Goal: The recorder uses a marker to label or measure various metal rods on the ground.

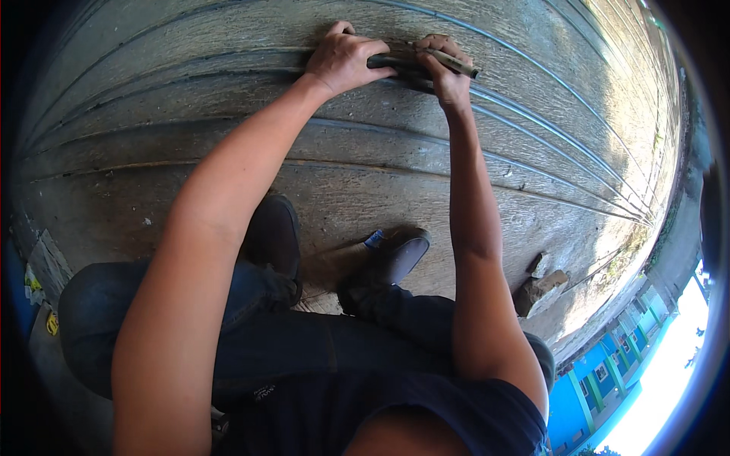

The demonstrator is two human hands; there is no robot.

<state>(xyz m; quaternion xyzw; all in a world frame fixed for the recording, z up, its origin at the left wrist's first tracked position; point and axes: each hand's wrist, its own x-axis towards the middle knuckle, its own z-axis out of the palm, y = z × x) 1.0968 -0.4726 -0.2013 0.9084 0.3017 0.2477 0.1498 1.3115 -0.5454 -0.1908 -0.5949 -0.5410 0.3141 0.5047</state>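
My right hand [443,64] grips a pale marker pen [455,63] with a dark end. Its tip points left, toward a dark metal bar [407,65] between my hands. My left hand [348,59] is beside it on the left, with thumb and forefinger on either side of the bar and the other fingers curled down. The hand hides part of the bar. Several long, thin metal bars [525,114] lie side by side across the rough concrete floor [380,190], running left to right and curving in this view.
My dark shoes [403,254] stand on the floor between my arms, nearer than the bars. A broken stone block [541,292] lies to the right of my right forearm. Yellow scraps [52,323] are at the far left. A blue and green building [601,372] shows at the lower right.
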